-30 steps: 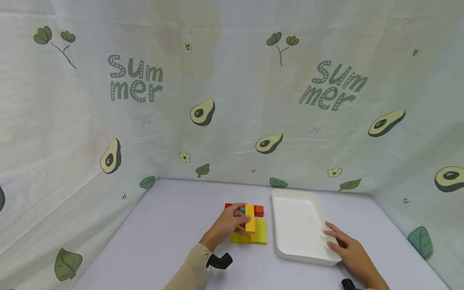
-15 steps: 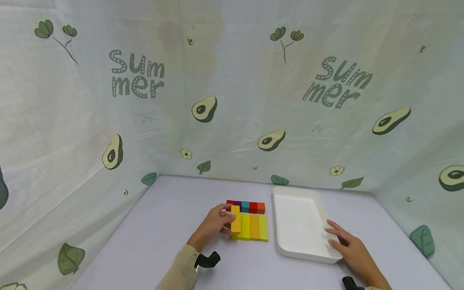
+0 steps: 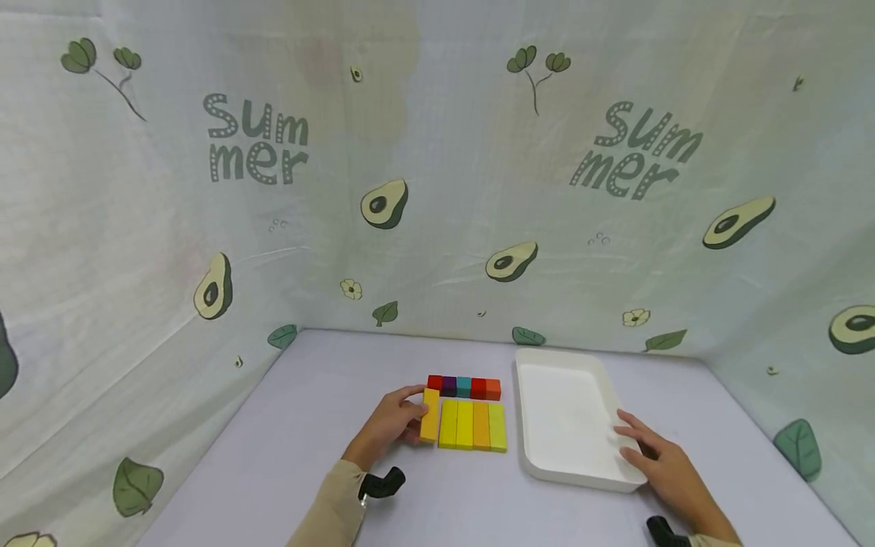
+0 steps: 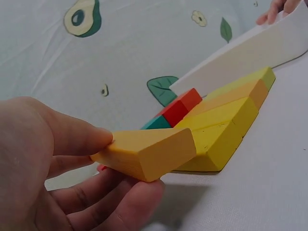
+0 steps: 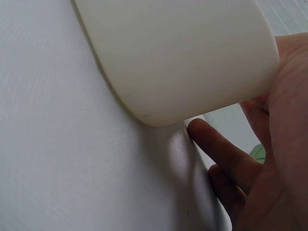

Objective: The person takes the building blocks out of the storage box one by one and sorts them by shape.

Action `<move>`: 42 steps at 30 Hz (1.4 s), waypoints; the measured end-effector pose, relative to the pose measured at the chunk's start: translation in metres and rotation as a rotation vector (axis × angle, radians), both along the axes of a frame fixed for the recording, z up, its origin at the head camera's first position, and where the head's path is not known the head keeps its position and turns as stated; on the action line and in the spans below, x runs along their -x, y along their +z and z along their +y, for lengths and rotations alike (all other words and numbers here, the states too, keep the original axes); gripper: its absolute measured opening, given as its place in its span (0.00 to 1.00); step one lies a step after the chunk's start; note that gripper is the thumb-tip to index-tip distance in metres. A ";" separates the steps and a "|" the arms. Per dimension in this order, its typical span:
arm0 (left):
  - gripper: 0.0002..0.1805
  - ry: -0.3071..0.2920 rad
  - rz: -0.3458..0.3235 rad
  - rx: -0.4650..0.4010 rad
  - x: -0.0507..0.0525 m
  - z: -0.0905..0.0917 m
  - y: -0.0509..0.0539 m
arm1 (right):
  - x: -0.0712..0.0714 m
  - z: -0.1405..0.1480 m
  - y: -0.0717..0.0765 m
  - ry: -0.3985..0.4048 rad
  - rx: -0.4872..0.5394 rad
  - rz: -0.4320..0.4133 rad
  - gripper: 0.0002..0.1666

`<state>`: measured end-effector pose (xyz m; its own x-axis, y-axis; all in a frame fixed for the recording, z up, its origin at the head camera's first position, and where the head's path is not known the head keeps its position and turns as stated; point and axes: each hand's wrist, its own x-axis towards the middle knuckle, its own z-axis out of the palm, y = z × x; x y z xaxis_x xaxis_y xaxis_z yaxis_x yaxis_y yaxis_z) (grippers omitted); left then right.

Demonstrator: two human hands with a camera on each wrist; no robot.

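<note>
My left hand [image 3: 391,425] pinches a yellow-orange wooden block [image 4: 166,151] between thumb and fingers. The block is tilted and just off the table, beside the left end of a flat row of yellow, orange and lime blocks [image 3: 465,425]. Behind that row lies a line of small blocks [image 3: 463,387] in red, purple, teal and orange. On the right, my right hand [image 3: 666,471] holds the near right rim of a white tray [image 3: 581,480], some fingers over the edge and others outside and below it in the right wrist view. The tray's inside is bare.
The white-covered table [image 3: 273,456] extends left and in front of the blocks. A printed cloth [image 3: 437,167] with avocados and leaves hangs behind and along the sides. Each wrist bears a black camera mount [image 3: 383,483].
My left hand has moved left with the yellow-orange block, from above the row to beside its left end, and lower. My right hand stays at the tray's rim.
</note>
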<state>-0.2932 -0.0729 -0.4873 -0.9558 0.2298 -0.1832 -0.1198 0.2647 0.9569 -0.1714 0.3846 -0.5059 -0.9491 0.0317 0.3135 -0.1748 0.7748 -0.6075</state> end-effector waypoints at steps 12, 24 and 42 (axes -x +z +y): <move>0.29 0.020 0.059 0.148 -0.001 0.004 -0.005 | 0.002 0.000 0.002 -0.019 0.006 -0.017 0.26; 0.27 0.011 0.135 0.253 -0.004 0.008 -0.007 | 0.000 -0.001 0.000 -0.019 0.003 -0.039 0.27; 0.25 0.022 0.259 0.401 -0.007 0.015 -0.013 | 0.000 -0.001 0.002 -0.023 0.021 -0.073 0.28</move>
<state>-0.2858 -0.0582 -0.5007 -0.9856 0.1687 -0.0086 0.0991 0.6191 0.7790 -0.1710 0.3838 -0.5040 -0.9683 0.0600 0.2424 -0.1113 0.7653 -0.6340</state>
